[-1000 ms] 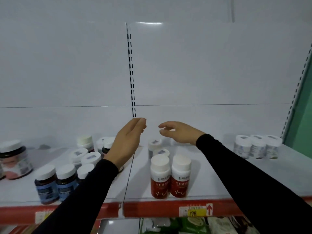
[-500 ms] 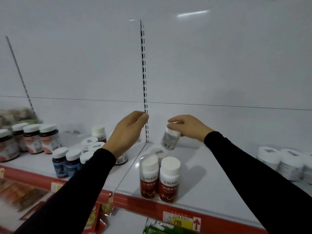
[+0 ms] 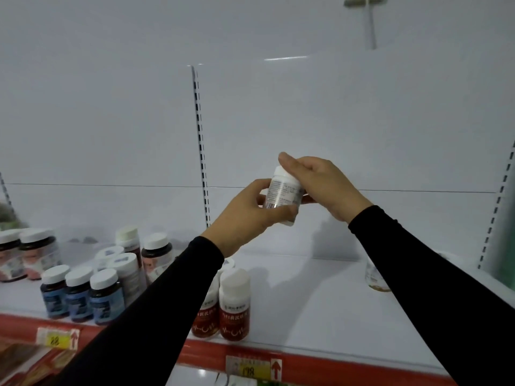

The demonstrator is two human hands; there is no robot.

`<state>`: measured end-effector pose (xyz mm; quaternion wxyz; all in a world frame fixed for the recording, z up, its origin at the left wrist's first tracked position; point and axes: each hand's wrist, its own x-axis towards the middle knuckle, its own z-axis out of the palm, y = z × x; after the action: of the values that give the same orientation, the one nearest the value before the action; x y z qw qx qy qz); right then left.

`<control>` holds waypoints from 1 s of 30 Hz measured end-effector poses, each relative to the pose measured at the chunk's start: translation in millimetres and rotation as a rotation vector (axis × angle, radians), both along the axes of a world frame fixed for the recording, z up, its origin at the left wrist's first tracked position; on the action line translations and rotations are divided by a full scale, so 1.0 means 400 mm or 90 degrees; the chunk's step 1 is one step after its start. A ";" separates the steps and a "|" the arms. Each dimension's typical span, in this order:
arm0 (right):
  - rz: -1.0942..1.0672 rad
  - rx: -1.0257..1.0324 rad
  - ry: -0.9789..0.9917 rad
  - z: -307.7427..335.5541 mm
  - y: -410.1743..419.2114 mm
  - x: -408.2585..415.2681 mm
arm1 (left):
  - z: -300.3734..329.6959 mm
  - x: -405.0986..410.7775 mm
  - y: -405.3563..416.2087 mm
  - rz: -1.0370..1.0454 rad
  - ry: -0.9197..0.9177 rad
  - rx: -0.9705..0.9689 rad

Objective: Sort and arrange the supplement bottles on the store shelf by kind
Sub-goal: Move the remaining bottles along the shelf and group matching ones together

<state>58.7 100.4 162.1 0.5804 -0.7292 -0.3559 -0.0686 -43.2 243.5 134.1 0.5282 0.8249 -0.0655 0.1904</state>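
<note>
Both hands hold one small white bottle (image 3: 282, 192) with a printed grey label, raised above the shelf (image 3: 320, 310) in front of the back panel. My left hand (image 3: 248, 215) grips its lower part and my right hand (image 3: 324, 185) wraps its cap and upper side. Below my left forearm stand two red-labelled white bottles (image 3: 233, 310) at the shelf's front edge. Three blue-labelled dark bottles (image 3: 80, 296) line the front left. Behind them stand white-capped bottles (image 3: 125, 271) and a dark bottle (image 3: 157, 254).
Brown jars with pale lids (image 3: 26, 254) stand at the far left. A white bottle (image 3: 374, 277) shows beside my right sleeve. A slotted upright (image 3: 201, 146) splits the back panel. The red shelf lip carries yellow price tags (image 3: 248, 370).
My right hand picked a white bottle off the shelf and raised it. My left hand came over and took hold of its lower part. The view swung left, then back right.
</note>
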 end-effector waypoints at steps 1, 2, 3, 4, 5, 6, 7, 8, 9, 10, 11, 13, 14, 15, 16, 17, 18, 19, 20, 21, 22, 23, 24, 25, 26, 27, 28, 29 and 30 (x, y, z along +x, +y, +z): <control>-0.017 -0.020 -0.006 0.001 -0.007 -0.007 | 0.000 0.001 -0.008 -0.006 0.004 -0.015; -0.025 -0.037 -0.004 0.003 -0.015 -0.013 | 0.000 0.003 -0.015 -0.022 0.014 -0.045; -0.024 -0.040 0.007 0.005 -0.024 -0.018 | 0.000 0.005 -0.020 -0.050 0.029 -0.092; -0.016 -0.033 0.020 0.007 -0.035 -0.022 | 0.001 0.007 -0.023 -0.086 0.046 -0.150; -0.006 -0.021 0.032 0.008 -0.048 -0.025 | 0.002 0.009 -0.027 -0.121 0.061 -0.213; 0.006 -0.008 0.040 0.008 -0.061 -0.027 | 0.002 0.012 -0.029 -0.152 0.072 -0.274; 0.020 0.009 0.049 0.007 -0.073 -0.030 | 0.001 0.014 -0.032 -0.179 0.081 -0.326; 0.036 0.031 0.059 0.003 -0.085 -0.032 | -0.001 0.017 -0.036 -0.202 0.089 -0.362; 0.050 0.050 0.069 -0.002 -0.096 -0.034 | -0.004 0.019 -0.041 -0.223 0.100 -0.383; 0.056 0.062 0.074 -0.006 -0.108 -0.037 | -0.008 0.020 -0.047 -0.240 0.111 -0.393; 0.055 0.068 0.076 -0.009 -0.119 -0.039 | -0.013 0.022 -0.053 -0.258 0.120 -0.399; 0.036 0.069 0.070 -0.014 -0.141 -0.043 | -0.020 0.026 -0.064 -0.287 0.131 -0.398; 0.024 0.070 0.064 -0.017 -0.151 -0.044 | -0.022 0.027 -0.070 -0.293 0.131 -0.386; 0.012 0.074 0.058 -0.019 -0.161 -0.045 | -0.023 0.028 -0.076 -0.290 0.127 -0.361; 0.002 0.081 0.053 -0.021 -0.170 -0.046 | -0.025 0.029 -0.084 -0.284 0.119 -0.328; -0.005 0.089 0.047 -0.023 -0.180 -0.047 | -0.025 0.030 -0.092 -0.277 0.110 -0.298; -0.012 0.096 0.040 -0.025 -0.188 -0.048 | -0.026 0.030 -0.102 -0.271 0.103 -0.277; -0.018 0.100 0.035 -0.027 -0.196 -0.051 | -0.027 0.030 -0.113 -0.267 0.098 -0.265; -0.023 0.101 0.032 -0.028 -0.204 -0.053 | -0.029 0.030 -0.123 -0.263 0.094 -0.259; -0.026 0.101 0.031 -0.030 -0.212 -0.054 | -0.031 0.031 -0.133 -0.260 0.092 -0.254; -0.029 0.101 0.033 -0.033 -0.220 -0.056 | -0.033 0.032 -0.141 -0.258 0.089 -0.250; -0.032 0.099 0.036 -0.036 -0.229 -0.058 | -0.036 0.034 -0.149 -0.256 0.086 -0.245; -0.035 0.093 0.038 -0.041 -0.238 -0.058 | -0.040 0.036 -0.158 -0.252 0.081 -0.236; -0.039 0.082 0.038 -0.046 -0.249 -0.059 | -0.044 0.040 -0.167 -0.243 0.072 -0.218; -0.045 0.068 0.033 -0.053 -0.262 -0.061 | -0.050 0.044 -0.179 -0.229 0.061 -0.192; -0.055 0.053 0.023 -0.061 -0.276 -0.063 | -0.058 0.049 -0.192 -0.212 0.049 -0.160; -0.068 0.038 0.013 -0.073 -0.292 -0.065 | -0.067 0.054 -0.207 -0.194 0.040 -0.129; -0.082 0.024 0.009 -0.088 -0.310 -0.066 | -0.079 0.059 -0.224 -0.177 0.035 -0.100; -0.095 0.008 0.011 -0.106 -0.328 -0.067 | -0.095 0.065 -0.243 -0.163 0.033 -0.077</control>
<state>31.8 -30.8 119.6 0.5811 -0.7505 -0.2956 -0.1077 -17.1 146.4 95.9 0.5987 0.7810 -0.1449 0.1033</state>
